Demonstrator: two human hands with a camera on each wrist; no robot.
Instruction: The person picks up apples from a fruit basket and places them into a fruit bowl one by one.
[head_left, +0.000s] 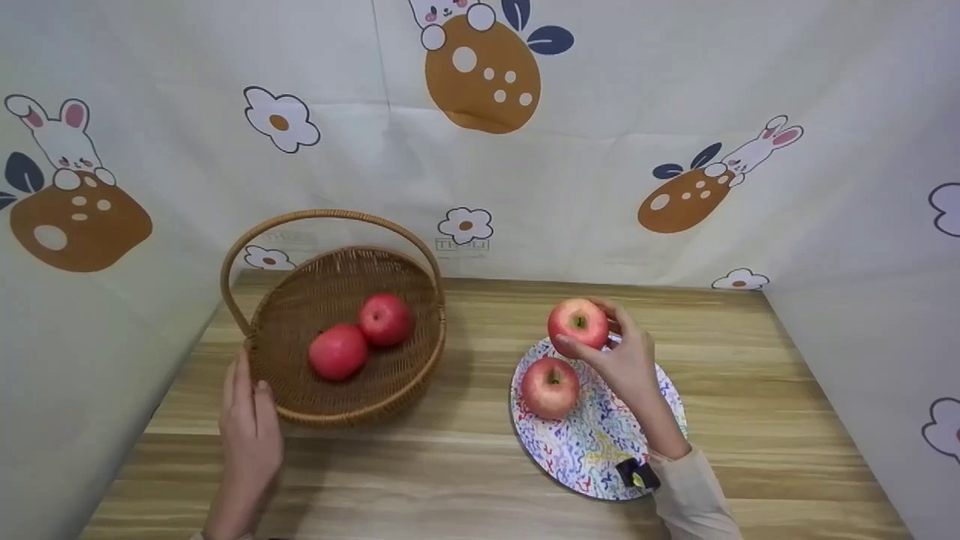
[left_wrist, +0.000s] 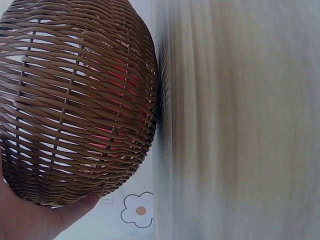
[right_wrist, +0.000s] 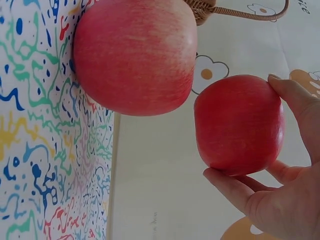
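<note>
Two apples (head_left: pixel 338 352) are already lying in the basket (head_left: pixel 330 281), one apple (head_left: pixel 550 388) remaining on the plate (head_left: pixel 559 454) at 10 o'clock; right grip (head_left: pixel 628 360) is pinching a fourth apple (head_left: pixel 578 325) near 12, left grip (head_left: pixel 251 420) touching the basket's 8, fingers straight.

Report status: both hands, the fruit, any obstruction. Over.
Left hand touching basket. Right hand pinching apple, held off plate. Second apple on plate, two red fruits in basket. Handle arched over basket, possible obstruction.

The left hand (head_left: pixel 251 431) points forward with straight fingers (head_left: pixel 240 382), thumb (head_left: pixel 264 401) apart, while the right hand (head_left: pixel 624 358) grips between curved fingers and thumb, its forearm (head_left: pixel 664 427) slanting inward.
</note>
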